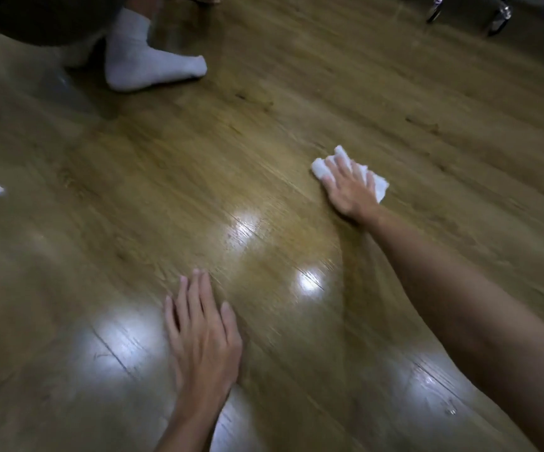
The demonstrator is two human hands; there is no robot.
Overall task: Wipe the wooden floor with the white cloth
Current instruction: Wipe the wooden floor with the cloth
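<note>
Your right hand (348, 187) presses the white cloth (375, 187) flat on the wooden floor (264, 141), fingers spread and nearly straight. Your left hand (203, 334) rests palm-down on the floor, fingers straight, holding nothing. White-socked foot (146, 63) far left

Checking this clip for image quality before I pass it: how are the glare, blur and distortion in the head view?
Head view: bright glare patches sit on the wooden floor near the left hand; motion blur smears the floor grain and softens the right hand on the white cloth; wide-angle bending curves the boards; corners are dark; the white sock at the top is also soft.
</note>
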